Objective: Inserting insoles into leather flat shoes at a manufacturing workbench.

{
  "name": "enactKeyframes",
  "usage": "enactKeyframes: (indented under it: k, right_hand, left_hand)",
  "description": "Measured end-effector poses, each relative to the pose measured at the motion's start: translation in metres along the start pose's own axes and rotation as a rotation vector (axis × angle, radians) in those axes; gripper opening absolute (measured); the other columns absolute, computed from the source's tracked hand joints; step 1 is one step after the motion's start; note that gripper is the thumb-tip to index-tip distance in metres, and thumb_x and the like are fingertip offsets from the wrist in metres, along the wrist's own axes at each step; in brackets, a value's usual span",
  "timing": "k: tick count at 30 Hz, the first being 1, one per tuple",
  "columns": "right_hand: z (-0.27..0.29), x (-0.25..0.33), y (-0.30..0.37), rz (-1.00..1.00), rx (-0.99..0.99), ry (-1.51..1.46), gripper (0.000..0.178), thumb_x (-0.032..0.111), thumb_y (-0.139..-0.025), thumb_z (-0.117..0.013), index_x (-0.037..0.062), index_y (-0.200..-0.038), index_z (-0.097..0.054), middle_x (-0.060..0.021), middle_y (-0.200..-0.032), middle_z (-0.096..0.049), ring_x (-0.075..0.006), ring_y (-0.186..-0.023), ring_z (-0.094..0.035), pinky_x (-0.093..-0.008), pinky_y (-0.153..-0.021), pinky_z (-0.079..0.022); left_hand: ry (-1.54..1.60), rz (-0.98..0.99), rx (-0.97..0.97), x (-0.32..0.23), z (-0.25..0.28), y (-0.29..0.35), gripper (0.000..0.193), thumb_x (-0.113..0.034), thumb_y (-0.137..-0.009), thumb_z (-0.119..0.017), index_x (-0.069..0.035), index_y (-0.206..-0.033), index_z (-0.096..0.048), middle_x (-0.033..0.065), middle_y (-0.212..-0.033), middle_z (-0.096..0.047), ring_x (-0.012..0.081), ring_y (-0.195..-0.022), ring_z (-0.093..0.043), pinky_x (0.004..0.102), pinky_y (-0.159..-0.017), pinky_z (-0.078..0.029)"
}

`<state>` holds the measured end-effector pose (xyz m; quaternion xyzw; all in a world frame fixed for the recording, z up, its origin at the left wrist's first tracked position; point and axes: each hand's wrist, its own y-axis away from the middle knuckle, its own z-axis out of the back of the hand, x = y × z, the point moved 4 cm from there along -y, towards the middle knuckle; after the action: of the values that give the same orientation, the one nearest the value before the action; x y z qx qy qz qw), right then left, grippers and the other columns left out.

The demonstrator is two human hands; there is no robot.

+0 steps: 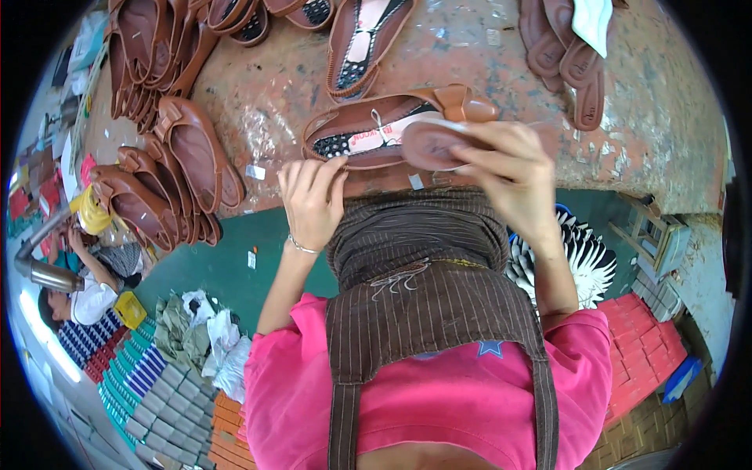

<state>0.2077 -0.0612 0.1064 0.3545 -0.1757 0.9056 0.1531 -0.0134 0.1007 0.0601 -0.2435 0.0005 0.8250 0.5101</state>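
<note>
A brown slip-on shoe with a bow at its toe lies lengthwise on the worktable, toe to the right. Inside it show a black dotted base and a white strip with red print. My left hand has its fingers closed on the shoe's near edge by the heel. My right hand pinches a brown insole, tilted over the front half of the shoe and hiding part of its opening. Whether the insole touches the shoe I cannot tell. Another shoe without an insole lies just beyond.
Brown shoes stand in rows at the left of the worn worktable. Several insoles lie at the far right. Stacked boxes fill the floor at the right. A person sits at the far left.
</note>
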Motion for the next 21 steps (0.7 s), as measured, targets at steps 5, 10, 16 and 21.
enactKeyframes:
  k: [5,10,16,21]
  right_hand:
    - [-0.070,0.008,-0.024,0.122,0.032,-0.025,0.025,0.007,-0.068,-0.076,0.0078,-0.093,-0.077,-0.0065,-0.107,-0.071,-0.0232,-0.098,-0.063,-0.0379,-0.091,-0.046]
    - [-0.098,0.019,-0.046,0.155,0.050,-0.030,0.024,0.007,-0.069,-0.075,0.0070,-0.093,-0.077,-0.0081,-0.105,-0.072,-0.0232,-0.097,-0.064,-0.0378,-0.090,-0.047]
    - [-0.128,0.027,-0.049,0.126,0.154,-0.134,0.023,0.007,-0.070,-0.073,0.0059,-0.093,-0.077,-0.0101,-0.103,-0.072,-0.0242,-0.097,-0.063,-0.0372,-0.089,-0.048]
    - [-0.140,0.020,-0.052,0.074,0.167,-0.116,0.024,0.006,-0.070,-0.072,0.0054,-0.093,-0.077,-0.0115,-0.103,-0.071,-0.0262,-0.097,-0.063,-0.0382,-0.090,-0.049]
  left_hand:
    - [0.136,0.345,-0.328,0.014,0.004,0.023,0.041,0.001,-0.087,-0.064,0.000,-0.127,-0.058,0.0106,-0.090,-0.062,0.0207,-0.073,-0.061,0.0349,-0.065,-0.050]
    - [0.766,0.839,-0.249,0.052,-0.031,0.038,0.034,-0.009,-0.091,-0.069,0.005,-0.121,-0.062,0.0064,-0.095,-0.061,0.0060,-0.064,-0.058,0.0208,-0.055,-0.048]
    - [0.808,0.749,-0.231,0.061,-0.035,0.035,0.034,-0.010,-0.083,-0.079,0.006,-0.110,-0.066,0.0036,-0.094,-0.061,0.0034,-0.065,-0.056,0.0175,-0.053,-0.044]
    - [0.775,0.773,-0.211,0.063,-0.040,0.033,0.026,-0.007,-0.086,-0.075,0.004,-0.106,-0.064,0.0011,-0.076,-0.063,0.0020,-0.056,-0.053,0.0164,-0.047,-0.042]
